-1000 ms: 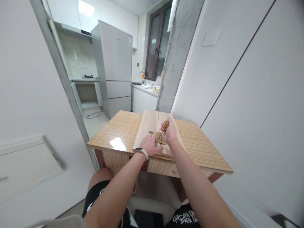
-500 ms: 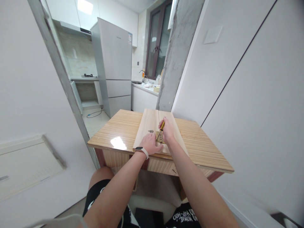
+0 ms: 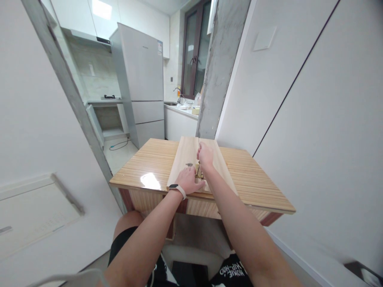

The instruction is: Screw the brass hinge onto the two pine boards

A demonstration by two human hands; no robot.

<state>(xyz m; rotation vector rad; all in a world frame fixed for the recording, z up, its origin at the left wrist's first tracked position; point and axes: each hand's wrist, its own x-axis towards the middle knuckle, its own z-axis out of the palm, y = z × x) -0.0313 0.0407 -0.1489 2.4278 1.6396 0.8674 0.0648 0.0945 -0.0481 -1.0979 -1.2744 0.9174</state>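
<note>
Two pale wooden boards point(image 3: 184, 151) lie side by side on the table, with a narrow seam between them. A brass hinge point(image 3: 197, 174) spans the seam near their front end, partly covered by my hands. My left hand point(image 3: 188, 180) rests on the left board, thumb spread, its fingers at the hinge's left edge. Above the hinge, my right hand point(image 3: 205, 156) is closed around a screwdriver; only its thin shaft point(image 3: 198, 169) shows, slanting down to the hinge, and the handle is hidden. A small pile of screws point(image 3: 189, 164) lies on the left board just beyond my left fingers.
The wood-grain table point(image 3: 143, 167) extends on both sides of the boards, and its front has drawers. White walls point(image 3: 299, 131) stand close on the right and left. Behind the table are a grey pillar point(image 3: 221, 67), a fridge point(image 3: 140, 71) and a kitchen sink point(image 3: 171, 103).
My right hand has turned and shifted slightly left, so the yellow-and-black screwdriver handle is now covered. The left hand stays in place on the board. The camera view has moved slightly.
</note>
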